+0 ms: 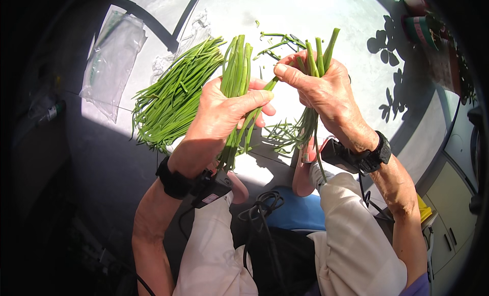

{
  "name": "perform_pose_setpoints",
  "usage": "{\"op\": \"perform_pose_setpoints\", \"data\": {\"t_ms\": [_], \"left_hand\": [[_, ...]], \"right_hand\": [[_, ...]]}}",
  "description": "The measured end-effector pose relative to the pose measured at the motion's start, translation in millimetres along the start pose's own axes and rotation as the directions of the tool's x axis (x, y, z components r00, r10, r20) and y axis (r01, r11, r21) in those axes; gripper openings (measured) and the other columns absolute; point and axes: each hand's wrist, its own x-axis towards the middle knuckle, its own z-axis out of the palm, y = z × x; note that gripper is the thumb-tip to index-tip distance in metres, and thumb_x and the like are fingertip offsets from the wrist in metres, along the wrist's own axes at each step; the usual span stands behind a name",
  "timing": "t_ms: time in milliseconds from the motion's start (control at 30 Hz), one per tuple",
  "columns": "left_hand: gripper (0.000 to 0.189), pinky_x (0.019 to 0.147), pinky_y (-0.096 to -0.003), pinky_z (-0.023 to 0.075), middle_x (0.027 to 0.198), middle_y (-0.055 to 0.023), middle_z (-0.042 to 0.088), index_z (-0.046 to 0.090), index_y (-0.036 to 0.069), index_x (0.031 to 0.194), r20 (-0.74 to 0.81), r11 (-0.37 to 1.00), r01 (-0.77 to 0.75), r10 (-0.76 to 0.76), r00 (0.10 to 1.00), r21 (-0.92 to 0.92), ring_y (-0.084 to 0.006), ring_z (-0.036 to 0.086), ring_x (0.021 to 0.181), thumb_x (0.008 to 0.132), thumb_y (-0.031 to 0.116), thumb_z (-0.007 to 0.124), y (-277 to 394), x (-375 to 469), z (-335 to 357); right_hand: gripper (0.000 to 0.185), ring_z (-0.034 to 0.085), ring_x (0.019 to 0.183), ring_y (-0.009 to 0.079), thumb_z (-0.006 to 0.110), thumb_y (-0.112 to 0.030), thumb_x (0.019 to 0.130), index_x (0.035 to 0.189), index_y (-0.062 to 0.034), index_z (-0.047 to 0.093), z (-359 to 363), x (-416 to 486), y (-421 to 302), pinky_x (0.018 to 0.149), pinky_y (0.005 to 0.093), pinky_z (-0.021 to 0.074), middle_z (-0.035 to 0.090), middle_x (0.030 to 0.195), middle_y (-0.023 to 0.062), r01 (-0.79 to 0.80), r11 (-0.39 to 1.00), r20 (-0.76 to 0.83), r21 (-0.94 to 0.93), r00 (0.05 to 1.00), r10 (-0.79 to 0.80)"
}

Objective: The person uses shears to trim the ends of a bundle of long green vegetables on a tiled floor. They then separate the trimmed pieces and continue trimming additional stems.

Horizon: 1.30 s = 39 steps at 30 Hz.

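My left hand (225, 105) is closed round a bunch of green stalks (237, 69), which look like garlic chives, cut ends up and leaves hanging below. My right hand (319, 82) grips a second small bunch of stalks (311, 59) with thick pale-green ends pointing up. Between its thumb and fingers it also pinches a stalk (272, 83) that runs across to my left thumb. A large pile of the same greens (179, 97) lies on the floor to the left of my left hand. Trimmed scraps (280, 42) lie on the floor beyond the hands.
A clear plastic bag (112, 63) lies flat at the far left. Loose leaf pieces (282, 133) are scattered below my right hand. Wrist-strapped devices (214, 187) trail cables, with a coiled cable (263, 206) between my knees. Potted plants (424, 32) stand at the far right.
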Motion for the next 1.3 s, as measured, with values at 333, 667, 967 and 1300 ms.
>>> {"op": "perform_pose_setpoints", "data": {"t_ms": [333,667,967,1300], "left_hand": [[0.021,0.047,-0.0192,0.0393,0.072,-0.0094,0.062,0.056,-0.001,0.1,-0.032,1.0,0.004,-0.003,0.999,0.022,-0.0096,0.056,0.057,0.086,0.013,0.061,7.6,-6.6,-0.6],[0.025,0.049,-0.0202,0.037,0.069,-0.0065,0.06,0.057,-0.002,0.1,-0.012,0.999,0.043,-0.043,0.999,-0.009,-0.0087,0.055,0.058,0.089,0.02,0.056,9.4,-9.3,0.7],[0.018,0.052,-0.02,0.0433,0.069,-0.0086,0.061,0.057,-0.002,0.097,-0.018,0.998,-0.025,0.027,0.999,0.064,-0.0097,0.055,0.054,0.085,0.01,0.062,7.0,-4.3,-0.7],[0.017,0.053,-0.021,0.0479,0.07,-0.007,0.063,0.061,-0.005,0.092,-0.046,0.958,-0.175,0.19,0.981,0.226,-0.0083,0.059,0.06,0.081,0.009,0.066,2.0,-5.8,-0.5]], "right_hand": [[0.028,0.035,0.048,0.0028,0.06,-0.03,0.089,0.086,-0.0024,0.063,-9.9,6.8,0.7,0.043,0.0187,0.0266,0.058,0.065,-0.0002,-0.09,0.995,-0.071,0.033,0.993,0.092],[0.031,0.032,0.049,0.001,0.068,-0.015,0.083,0.109,-0.0007,0.061,-15.1,2.2,4.9,0.043,0.0182,0.0234,0.056,0.074,-0.002,-0.071,0.987,0.063,0.143,0.996,0.062],[0.012,0.033,0.046,0.0003,0.063,-0.016,0.083,0.086,-0.0047,0.062,-14.0,2.6,4.4,0.041,0.019,0.0238,0.054,0.066,-0.0041,0.04,0.995,0.072,-0.09,0.997,-0.034],[0.031,0.031,0.046,0.0031,0.061,-0.032,0.086,0.069,-0.006,0.06,-23.7,8.3,5.1,0.044,0.02,0.0238,0.051,0.058,-0.0038,-0.189,0.979,-0.023,0.071,0.981,0.191]]}}
